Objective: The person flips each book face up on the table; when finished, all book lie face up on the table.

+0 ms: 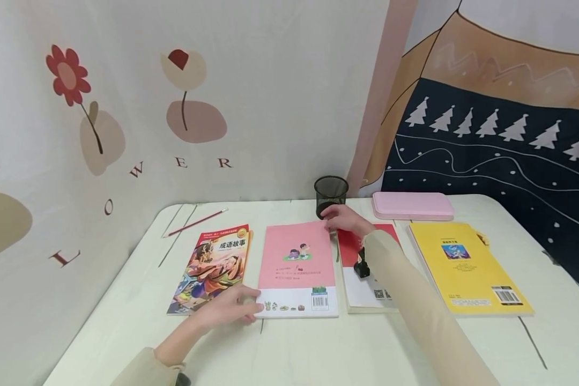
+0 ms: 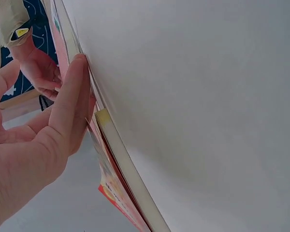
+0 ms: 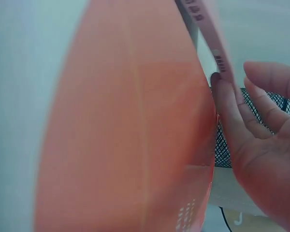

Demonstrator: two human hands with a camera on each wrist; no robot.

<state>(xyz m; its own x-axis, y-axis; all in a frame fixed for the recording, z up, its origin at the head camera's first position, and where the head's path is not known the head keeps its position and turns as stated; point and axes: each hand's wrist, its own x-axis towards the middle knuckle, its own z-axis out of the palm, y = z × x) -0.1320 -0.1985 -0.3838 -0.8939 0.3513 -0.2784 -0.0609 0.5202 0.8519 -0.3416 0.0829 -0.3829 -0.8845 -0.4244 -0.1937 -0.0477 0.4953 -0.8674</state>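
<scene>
A pink book (image 1: 296, 252) with a white lower band lies flat mid-table, two cartoon children on its cover. At its lower left corner, my left hand (image 1: 229, 308) touches the edge with extended fingers; the left wrist view shows the thumb standing apart. My right hand (image 1: 346, 219) touches the upper right corner, its fingers (image 3: 229, 101) along the book's edge and its thumb apart. To the left lies an illustrated storybook (image 1: 214, 268), partly behind the left hand. A red and white book (image 1: 366, 292) lies at the right, partly covered by the right forearm.
Behind the right hand stands a black mesh pen holder (image 1: 331, 187). A pink pencil case (image 1: 412, 206) sits at the back right, with a yellow book (image 1: 463, 268) in front of it. A red pencil (image 1: 198, 222) lies at the back left. Printed cloth hangs behind the table.
</scene>
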